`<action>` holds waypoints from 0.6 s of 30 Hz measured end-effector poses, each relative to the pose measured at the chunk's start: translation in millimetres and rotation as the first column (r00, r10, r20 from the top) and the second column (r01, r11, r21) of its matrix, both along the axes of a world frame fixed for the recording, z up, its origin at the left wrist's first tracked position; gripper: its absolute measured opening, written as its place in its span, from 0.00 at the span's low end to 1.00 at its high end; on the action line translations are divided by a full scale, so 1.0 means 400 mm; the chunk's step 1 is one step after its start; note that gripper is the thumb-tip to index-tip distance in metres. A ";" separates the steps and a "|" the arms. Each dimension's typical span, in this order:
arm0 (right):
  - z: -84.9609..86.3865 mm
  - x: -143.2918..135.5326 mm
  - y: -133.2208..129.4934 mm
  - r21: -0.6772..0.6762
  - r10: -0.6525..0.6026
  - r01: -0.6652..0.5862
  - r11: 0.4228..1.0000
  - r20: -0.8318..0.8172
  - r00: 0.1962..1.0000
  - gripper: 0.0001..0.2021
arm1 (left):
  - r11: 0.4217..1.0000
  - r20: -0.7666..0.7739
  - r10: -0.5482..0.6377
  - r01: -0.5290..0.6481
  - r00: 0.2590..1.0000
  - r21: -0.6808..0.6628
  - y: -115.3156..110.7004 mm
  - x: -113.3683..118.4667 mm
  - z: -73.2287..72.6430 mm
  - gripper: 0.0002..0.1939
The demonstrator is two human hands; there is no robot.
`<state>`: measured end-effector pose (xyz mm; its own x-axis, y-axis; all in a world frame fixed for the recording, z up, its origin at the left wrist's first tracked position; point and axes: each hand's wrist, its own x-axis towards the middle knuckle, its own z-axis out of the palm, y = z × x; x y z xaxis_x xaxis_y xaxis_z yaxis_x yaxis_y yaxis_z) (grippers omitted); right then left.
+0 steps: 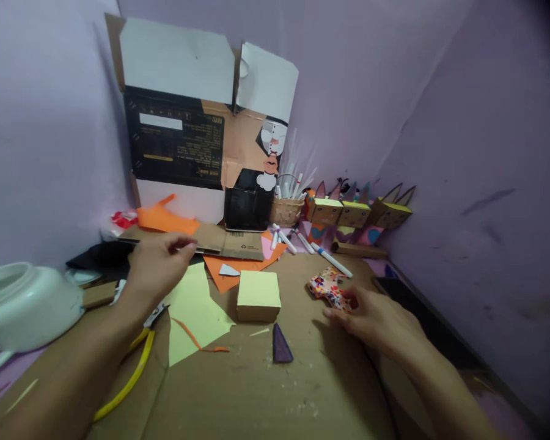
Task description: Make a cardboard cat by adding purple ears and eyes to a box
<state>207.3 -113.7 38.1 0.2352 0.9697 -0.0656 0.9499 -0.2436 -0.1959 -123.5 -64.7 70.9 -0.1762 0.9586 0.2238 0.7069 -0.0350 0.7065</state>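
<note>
My right hand (378, 315) pinches the near edge of a crumpled floral cloth scrap (326, 286) on the cardboard surface. Off to the left, my left hand (158, 266) hangs above the yellow paper, its fingers curled in and their tips close together; whatever may be between them is hidden. Between the hands sits a small cardboard box (258, 313) with a pale yellow top. A dark purple triangle (281, 344) lies in front of it. Scissors with yellow handles (135, 379) lie partly under my left forearm.
Cut yellow paper (197, 311) and orange paper (224, 281) lie around the box. Markers (330, 260) are scattered behind, near a basket of pens (286, 211). Several eared cardboard figures (327, 211) line the right wall. A white pot (32, 305) stands left; an unfolded carton (178, 143) leans behind.
</note>
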 end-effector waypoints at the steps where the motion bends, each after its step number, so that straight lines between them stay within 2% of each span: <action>1: -0.012 -0.004 0.001 -0.013 -0.008 0.008 1.000 -0.005 1.000 0.22 | 1.000 -0.078 -0.012 0.011 0.997 -0.018 0.013 0.002 0.007 0.16; 3: -0.034 -0.008 0.011 -0.019 -0.025 0.024 1.000 -0.029 0.999 0.23 | 0.996 -0.203 -0.074 0.062 0.976 -0.067 0.037 0.016 0.005 0.15; 6: -0.065 0.006 0.026 0.034 -0.057 0.062 0.997 -0.116 0.992 0.19 | 0.962 -0.311 -0.258 0.215 0.915 -0.167 0.063 0.053 -0.028 0.14; 9: -0.093 0.033 0.029 0.107 -0.095 0.141 0.984 -0.351 0.931 0.16 | 0.906 -0.383 -0.420 0.358 0.823 -0.225 0.082 0.087 -0.055 0.16; 11: -0.103 0.044 0.023 0.127 -0.082 0.203 0.971 -0.622 0.779 0.18 | 0.865 -0.422 -0.501 0.430 0.756 -0.256 0.089 0.099 -0.062 0.17; 13: -0.098 0.040 0.013 0.153 0.000 0.227 0.962 -0.829 0.559 0.20 | 0.835 -0.448 -0.551 0.471 0.704 -0.286 0.094 0.102 -0.065 0.16; 15: -0.078 0.025 0.000 0.206 0.109 0.209 0.956 -0.911 0.398 0.22 | 0.821 -0.462 -0.570 0.487 0.679 -0.298 0.097 0.100 -0.070 0.14; 18: -0.039 -0.003 -0.017 0.229 0.188 0.154 0.961 -0.952 0.241 0.19 | 0.828 -0.452 -0.561 0.489 0.694 -0.276 0.102 0.088 -0.076 0.09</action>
<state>206.1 -120.4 22.5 0.1432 0.9896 -0.0151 0.0037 -0.0158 -0.9999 -88.5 -23.7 40.5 0.4645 0.8856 0.0045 0.8470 -0.4457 0.2898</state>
